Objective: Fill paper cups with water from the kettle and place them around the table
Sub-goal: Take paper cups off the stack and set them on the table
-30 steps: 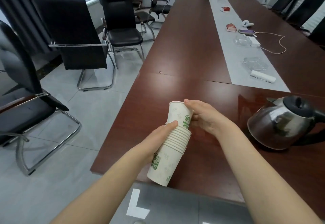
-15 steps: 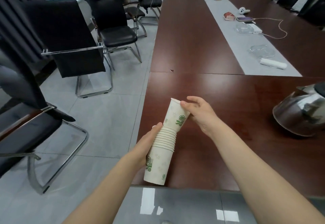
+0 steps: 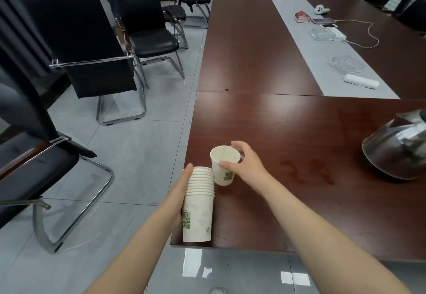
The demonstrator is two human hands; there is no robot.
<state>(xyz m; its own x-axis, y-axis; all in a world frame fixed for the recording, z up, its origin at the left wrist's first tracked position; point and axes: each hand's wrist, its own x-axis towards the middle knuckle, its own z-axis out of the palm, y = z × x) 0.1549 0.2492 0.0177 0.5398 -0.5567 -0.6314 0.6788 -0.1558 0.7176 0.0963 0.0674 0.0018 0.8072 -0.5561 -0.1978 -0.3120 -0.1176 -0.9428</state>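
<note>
My left hand (image 3: 178,192) grips a stack of white paper cups (image 3: 198,210) with green print, held upright over the table's near left corner. A single paper cup (image 3: 224,167), empty and upright, is pinched at its rim by my right hand (image 3: 246,164), just right of the stack's top and separate from it. The steel kettle (image 3: 396,148) with a black lid stands on the dark wooden table (image 3: 288,132) at the right edge of view, partly cut off.
A grey runner (image 3: 322,54) down the table carries glass ashtrays (image 3: 347,64), a white roll (image 3: 361,81), phones on a cable and small red boxes. Black office chairs (image 3: 149,40) stand on the tiled floor at the left. A wet patch (image 3: 306,169) lies near the kettle.
My right hand has pulled the top cup off the stack and now holds it apart, upright. The stack has turned from tilted to upright. The view has shifted left, cutting off the kettle.
</note>
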